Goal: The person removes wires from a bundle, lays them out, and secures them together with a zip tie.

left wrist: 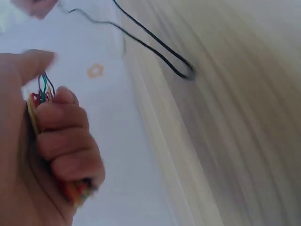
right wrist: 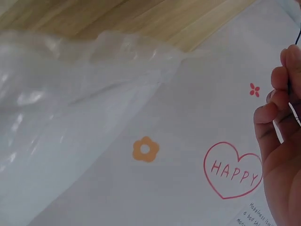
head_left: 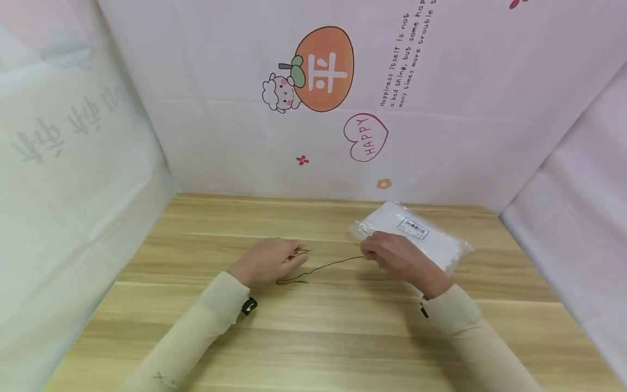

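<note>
My left hand [head_left: 269,260] has its fingers curled round a bundle of thin multicoloured cords [left wrist: 75,192], with red, yellow and green showing in the left wrist view. Whether these are threads or wires I cannot tell. A single dark thin cord [head_left: 335,263] runs across the wooden table between the hands and doubles back in a loop near my left thumb. Its other end is pinched between the thumb and fingers of my right hand [head_left: 399,258]. Part of the bundle is hidden inside the left palm.
Just behind and beside the right hand lies a clear plastic packet [head_left: 443,247] with white contents and a printed label [head_left: 413,228]. White printed cloth [head_left: 235,147] stands as a wall at the back and both sides of the wooden table [head_left: 313,343].
</note>
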A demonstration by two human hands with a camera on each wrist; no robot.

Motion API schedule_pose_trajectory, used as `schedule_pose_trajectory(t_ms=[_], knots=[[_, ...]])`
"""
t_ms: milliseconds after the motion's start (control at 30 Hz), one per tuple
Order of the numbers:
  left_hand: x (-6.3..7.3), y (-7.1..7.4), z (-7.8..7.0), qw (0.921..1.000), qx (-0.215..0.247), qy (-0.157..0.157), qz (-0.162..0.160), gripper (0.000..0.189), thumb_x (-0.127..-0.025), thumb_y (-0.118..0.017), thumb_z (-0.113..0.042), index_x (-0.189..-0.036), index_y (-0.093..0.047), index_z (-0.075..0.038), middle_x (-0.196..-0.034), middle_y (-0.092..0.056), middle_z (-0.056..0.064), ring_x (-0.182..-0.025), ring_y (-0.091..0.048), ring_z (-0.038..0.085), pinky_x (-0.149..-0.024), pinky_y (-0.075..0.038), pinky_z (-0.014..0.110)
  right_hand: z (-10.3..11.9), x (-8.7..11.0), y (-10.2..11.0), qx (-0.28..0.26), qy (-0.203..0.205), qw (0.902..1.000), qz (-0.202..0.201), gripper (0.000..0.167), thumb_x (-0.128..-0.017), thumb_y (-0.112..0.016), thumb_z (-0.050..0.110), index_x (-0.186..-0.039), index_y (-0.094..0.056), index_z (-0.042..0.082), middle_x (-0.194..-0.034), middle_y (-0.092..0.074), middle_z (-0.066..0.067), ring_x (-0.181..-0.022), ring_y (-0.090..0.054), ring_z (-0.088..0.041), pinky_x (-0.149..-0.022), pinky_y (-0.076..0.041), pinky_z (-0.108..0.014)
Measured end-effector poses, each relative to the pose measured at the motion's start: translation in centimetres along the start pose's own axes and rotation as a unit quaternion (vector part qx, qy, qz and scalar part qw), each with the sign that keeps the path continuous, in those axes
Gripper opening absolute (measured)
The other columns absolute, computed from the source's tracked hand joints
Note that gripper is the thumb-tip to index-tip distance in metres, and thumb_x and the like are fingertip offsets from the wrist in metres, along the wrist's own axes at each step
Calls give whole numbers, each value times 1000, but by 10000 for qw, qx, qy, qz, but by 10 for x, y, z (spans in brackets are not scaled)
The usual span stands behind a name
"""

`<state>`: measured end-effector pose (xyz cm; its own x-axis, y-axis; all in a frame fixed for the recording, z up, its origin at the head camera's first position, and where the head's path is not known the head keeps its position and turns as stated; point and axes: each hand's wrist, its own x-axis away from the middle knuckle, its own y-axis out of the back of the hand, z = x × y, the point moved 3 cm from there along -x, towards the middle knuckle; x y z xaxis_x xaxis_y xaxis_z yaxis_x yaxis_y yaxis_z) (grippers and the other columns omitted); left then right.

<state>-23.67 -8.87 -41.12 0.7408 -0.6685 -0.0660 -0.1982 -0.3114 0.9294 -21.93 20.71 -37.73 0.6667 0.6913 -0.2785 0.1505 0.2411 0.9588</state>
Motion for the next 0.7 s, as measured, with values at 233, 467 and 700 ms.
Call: schedule_pose_trajectory(t_ms=[233, 467, 700], knots=[[-17, -27, -21, 9947, 38, -874, 532, 26, -113, -47, -37, -102, -57, -16, -90, -55, -4, -85, -53, 11, -83, -49, 33, 5, -4, -5, -249, 188, 9994, -117, 42, -90, -72, -8, -75, -44, 18, -72, -30, 9, -72, -36, -6, -62, -30, -20], [5, -29, 2, 9944, 527, -310, 868, 24, -116, -41, -27, -99, -55, -15, -84, -47, -7, -78, -47, 8, -76, -46, 29, -17, 11, -2, -191, -45, 9992, -344, 37, -89, -71, -12, -77, -50, 16, -71, -40, 9, -70, -38, -7, -64, -34, -24], [30, -9, 24, 9931, 587, -64, 1010, 24, -116, -42, -24, -100, -56, -13, -79, -43, -6, -73, -44, 8, -73, -45, 30, -35, 23, -2, -287, -72, 9988, -395, 37, -90, -61, -17, -78, -47, 15, -72, -35, 10, -71, -36, -7, -67, -32, -24]])
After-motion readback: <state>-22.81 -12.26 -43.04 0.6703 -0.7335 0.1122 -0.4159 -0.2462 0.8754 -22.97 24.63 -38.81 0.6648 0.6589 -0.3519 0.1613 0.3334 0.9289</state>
